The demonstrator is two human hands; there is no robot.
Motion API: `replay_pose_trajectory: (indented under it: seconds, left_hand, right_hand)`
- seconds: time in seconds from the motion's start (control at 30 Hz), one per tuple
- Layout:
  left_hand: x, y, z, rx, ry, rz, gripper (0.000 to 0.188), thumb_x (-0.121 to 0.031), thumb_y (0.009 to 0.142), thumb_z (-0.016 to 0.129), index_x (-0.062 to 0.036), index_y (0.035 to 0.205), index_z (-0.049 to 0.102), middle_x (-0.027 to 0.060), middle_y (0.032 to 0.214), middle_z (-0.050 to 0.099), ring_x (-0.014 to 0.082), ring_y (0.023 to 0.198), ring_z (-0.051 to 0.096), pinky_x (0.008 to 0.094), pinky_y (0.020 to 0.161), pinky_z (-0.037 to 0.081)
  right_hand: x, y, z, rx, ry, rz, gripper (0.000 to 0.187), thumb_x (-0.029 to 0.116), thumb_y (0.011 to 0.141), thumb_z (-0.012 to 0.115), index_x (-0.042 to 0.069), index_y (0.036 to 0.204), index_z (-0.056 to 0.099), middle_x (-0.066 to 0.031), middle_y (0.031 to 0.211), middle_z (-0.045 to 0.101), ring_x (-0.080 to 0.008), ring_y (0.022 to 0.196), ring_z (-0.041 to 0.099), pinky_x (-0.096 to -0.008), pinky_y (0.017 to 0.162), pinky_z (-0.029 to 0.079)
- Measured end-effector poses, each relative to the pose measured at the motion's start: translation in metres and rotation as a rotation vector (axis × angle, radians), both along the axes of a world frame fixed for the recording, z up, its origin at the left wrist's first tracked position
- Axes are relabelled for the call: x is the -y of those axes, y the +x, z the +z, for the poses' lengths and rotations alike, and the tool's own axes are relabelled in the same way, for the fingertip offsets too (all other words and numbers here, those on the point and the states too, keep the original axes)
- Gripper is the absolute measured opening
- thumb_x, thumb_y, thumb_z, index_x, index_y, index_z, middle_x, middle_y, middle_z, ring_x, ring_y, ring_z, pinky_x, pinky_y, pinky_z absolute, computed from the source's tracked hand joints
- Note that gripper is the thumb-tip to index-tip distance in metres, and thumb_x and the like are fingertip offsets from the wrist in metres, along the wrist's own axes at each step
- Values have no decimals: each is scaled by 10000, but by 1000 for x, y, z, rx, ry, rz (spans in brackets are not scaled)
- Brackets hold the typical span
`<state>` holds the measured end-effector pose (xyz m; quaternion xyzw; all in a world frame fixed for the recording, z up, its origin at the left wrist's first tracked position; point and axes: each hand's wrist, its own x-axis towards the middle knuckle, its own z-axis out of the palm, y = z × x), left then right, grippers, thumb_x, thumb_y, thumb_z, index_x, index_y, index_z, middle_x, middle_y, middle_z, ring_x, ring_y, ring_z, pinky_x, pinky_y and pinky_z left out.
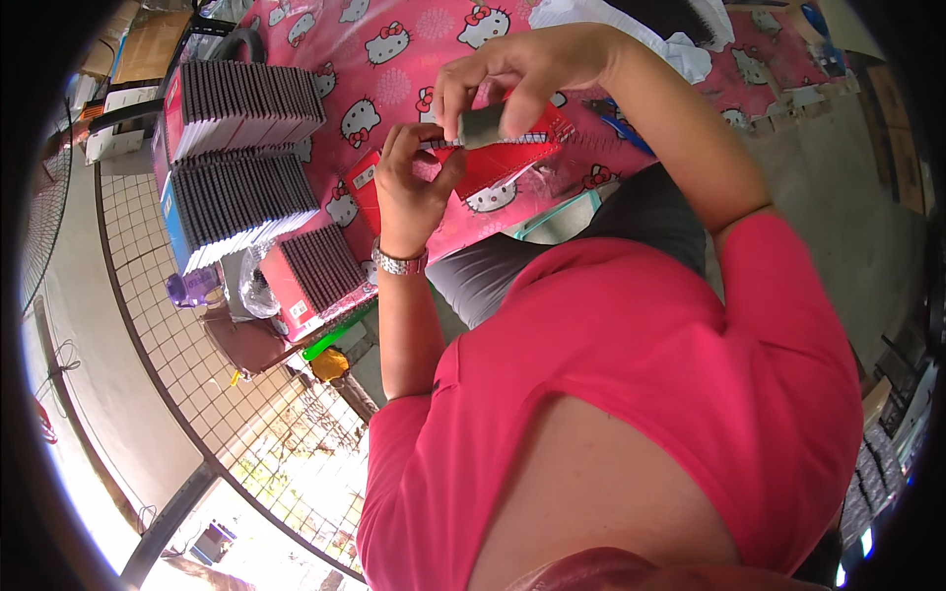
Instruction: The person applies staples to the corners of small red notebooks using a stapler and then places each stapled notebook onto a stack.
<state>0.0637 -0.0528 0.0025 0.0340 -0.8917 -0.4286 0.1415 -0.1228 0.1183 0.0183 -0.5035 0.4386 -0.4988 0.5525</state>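
A red spiral notebook (493,169) lies on the table in front of me, with a row of wire loops along its far edge. My left hand (419,182), with a metal watch at the wrist, has its fingers curled at the left end of that edge, thumb and fingers pinching it. From above, my right hand (527,79) grips a dark grey-green block (482,126) between thumb and fingers. The block sits against the wire loops, close to the left fingertips. The underside of the block is hidden.
Stacks of wire-bound books (246,103) stand on the left of the pink cartoon-print tablecloth (394,84). A blue-handled tool (631,133) lies right of the notebook. White paper sheets (680,59) are at the back right. A purple bottle (192,288) stands beyond the stacks near a wire grille (148,295).
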Motion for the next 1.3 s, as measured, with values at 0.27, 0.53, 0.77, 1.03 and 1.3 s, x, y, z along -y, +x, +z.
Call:
replay_pose_trajectory:
  seconds: [0.27,0.53,0.77,1.03,1.3]
  left_hand:
    - [11,1,-14,-3,151,20,240,-8,794,767,6,1008,657,78,905,692,146,783,672,251,698,534]
    - [-10,8,-19,-120,491,195,150,-35,934,665,33,1067,649,48,887,692,130,764,704,230,686,535]
    - [-12,10,-34,-85,436,286,173,-43,957,649,40,1107,629,56,885,675,171,758,721,244,641,530]
    - [-13,11,-47,-206,514,211,175,4,945,642,50,1114,634,94,969,718,137,816,702,246,737,556]
    - [-21,14,-49,-278,349,275,201,75,892,657,53,1091,674,82,963,731,105,870,680,233,752,535]
  right_hand:
    - [4,-7,-10,-550,83,-275,438,296,766,772,70,1131,688,-75,1085,634,-201,1053,589,-312,902,462]
    - [-86,3,-132,-1213,6,-926,769,325,828,756,131,1487,409,-141,1550,352,-377,1409,357,-456,1155,314]
    - [-153,98,-133,-1215,349,-1115,619,260,817,760,88,1368,537,-124,1340,539,-337,1232,504,-472,1028,417]
    - [-47,130,-29,-1039,-224,-1019,563,245,808,766,95,1322,590,-99,1234,582,-299,1094,559,-430,958,442]
    - [-33,141,-18,-771,-66,-901,527,235,817,743,48,1290,606,-99,1005,630,-259,857,624,-394,805,519]
